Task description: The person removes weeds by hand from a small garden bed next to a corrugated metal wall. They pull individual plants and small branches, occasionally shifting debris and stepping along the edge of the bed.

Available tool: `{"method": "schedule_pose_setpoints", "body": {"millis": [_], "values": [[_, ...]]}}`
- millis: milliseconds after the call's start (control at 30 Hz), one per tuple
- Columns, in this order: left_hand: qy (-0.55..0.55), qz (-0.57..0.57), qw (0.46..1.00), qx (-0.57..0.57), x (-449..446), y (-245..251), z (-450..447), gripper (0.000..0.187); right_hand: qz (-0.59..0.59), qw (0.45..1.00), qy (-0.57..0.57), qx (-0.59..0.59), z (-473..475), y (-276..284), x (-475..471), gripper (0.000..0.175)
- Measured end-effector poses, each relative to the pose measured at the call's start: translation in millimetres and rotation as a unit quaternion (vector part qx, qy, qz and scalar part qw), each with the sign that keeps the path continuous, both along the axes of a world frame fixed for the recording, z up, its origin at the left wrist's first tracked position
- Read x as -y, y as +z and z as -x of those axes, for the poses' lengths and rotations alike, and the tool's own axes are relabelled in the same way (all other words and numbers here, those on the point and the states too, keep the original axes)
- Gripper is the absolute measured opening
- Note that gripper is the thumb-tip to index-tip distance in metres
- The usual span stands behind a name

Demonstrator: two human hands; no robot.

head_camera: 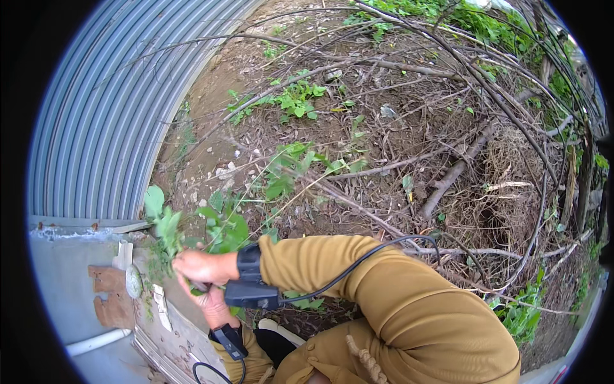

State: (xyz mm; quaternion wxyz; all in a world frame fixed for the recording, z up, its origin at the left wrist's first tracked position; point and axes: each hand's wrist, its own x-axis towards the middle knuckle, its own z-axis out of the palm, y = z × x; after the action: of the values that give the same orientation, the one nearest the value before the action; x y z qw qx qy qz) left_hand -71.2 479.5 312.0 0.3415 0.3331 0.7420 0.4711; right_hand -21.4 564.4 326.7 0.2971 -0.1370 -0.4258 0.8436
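Note:
Both of my hands meet low at the left of the head view, around leafy green stems (168,230). My right hand (204,266) lies uppermost, its fingers closed on the stems, and partly covers the other hand. Beneath it, my left hand (211,305) is curled round green leaves. Broad leaves stick out beyond the fingers, and thin stalks run up and right over the soil. Each wrist wears a black strap with a small black box and a cable.
Blue-grey corrugated metal (115,96) rises at the upper left. Bare branches (451,177) and dry roots (503,192) cover the soil at the right. A rusty sheet piece (112,297), a rounded stone (134,282) and a white pipe (98,342) lie at the lower left.

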Motion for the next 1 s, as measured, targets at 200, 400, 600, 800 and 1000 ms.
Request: {"method": "schedule_pose_setpoints", "body": {"millis": [200,400,600,800,1000], "values": [[-0.173,-0.165,0.947,-0.217,-35,-25,-28,0.039,0.142,0.967,0.207,-0.048,-108,-16,-33,0.049],[0.081,-0.027,0.958,0.275,-59,11,-78,0.035,-0.225,0.937,0.176,0.201,-239,10,-92,0.037],[0.114,-0.069,0.909,0.396,-66,-2,-61,0.031,-0.155,0.865,-0.163,0.449,-342,-114,-216,0.035],[0.136,-0.081,0.912,0.378,-74,-11,-67,0.015,-0.372,0.722,0.047,0.581,-307,-229,-207,0.05],[0.057,-0.1,0.862,0.494,-78,-51,-26,0.014,-0.23,0.822,-0.017,0.521,-289,-171,-187,0.027]]}}
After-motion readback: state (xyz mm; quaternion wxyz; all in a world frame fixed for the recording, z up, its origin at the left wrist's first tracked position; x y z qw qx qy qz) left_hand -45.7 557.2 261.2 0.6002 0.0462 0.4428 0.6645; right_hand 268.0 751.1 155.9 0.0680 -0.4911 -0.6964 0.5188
